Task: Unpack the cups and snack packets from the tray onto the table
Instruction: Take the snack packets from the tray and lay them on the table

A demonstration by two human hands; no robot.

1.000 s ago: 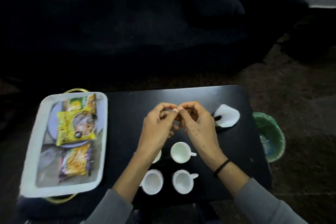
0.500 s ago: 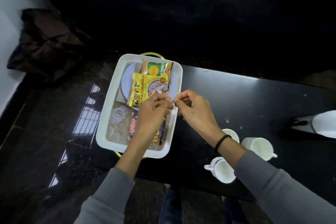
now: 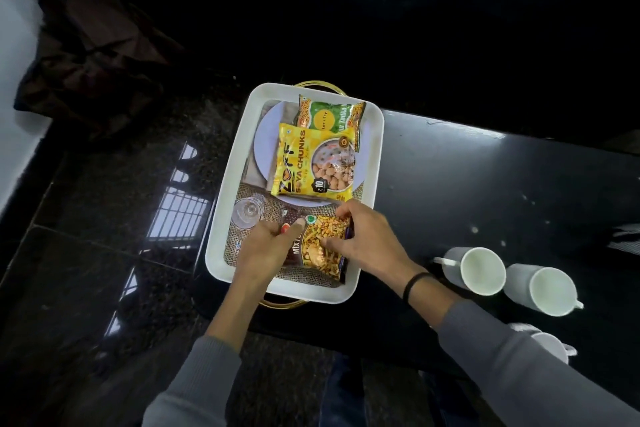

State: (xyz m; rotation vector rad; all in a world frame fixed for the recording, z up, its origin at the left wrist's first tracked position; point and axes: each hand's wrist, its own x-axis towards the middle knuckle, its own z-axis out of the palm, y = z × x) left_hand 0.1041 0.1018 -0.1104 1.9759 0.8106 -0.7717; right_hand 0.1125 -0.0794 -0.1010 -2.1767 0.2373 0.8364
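I count the cups as done: two white cups (image 3: 479,270) (image 3: 547,291) stand on the black table (image 3: 485,184) at the lower right of the frame, and a third (image 3: 550,343) shows partly past the right sleeve. The snacks are all left to move. In the white tray (image 3: 221,218) at the centre, the left hand (image 3: 266,246) and right hand (image 3: 367,243) both grip the mixture packet (image 3: 322,246) at the tray's near end, not yet lifted clear. Above it lie the yellow soya packet (image 3: 315,163) and a green packet (image 3: 329,116) on a plate (image 3: 266,139). A small clear glass (image 3: 247,213) sits at the tray's left, and I reckon it may need moving too.
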